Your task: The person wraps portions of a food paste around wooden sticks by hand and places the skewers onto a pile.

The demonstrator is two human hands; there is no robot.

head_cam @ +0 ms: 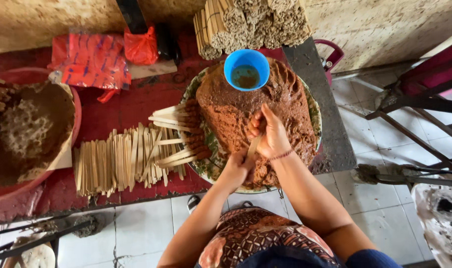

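On the red desk [131, 106] we have loose flat sticks [119, 159] at left, coated ones [179, 134] fanned on the tray rim. Our left hand [238, 168] pinches one stick [254, 145] by its base over the brown paste mound [256, 109]; our right hand [270, 134] wraps it, fingers clamped. We should press evenly, minding the blue cup [246, 69] above.

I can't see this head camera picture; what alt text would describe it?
Seen from above, a person's right hand and left hand press a flat wooden stick into a brown paste mound on a plate. A blue bowl sits on top; bare sticks lie left.
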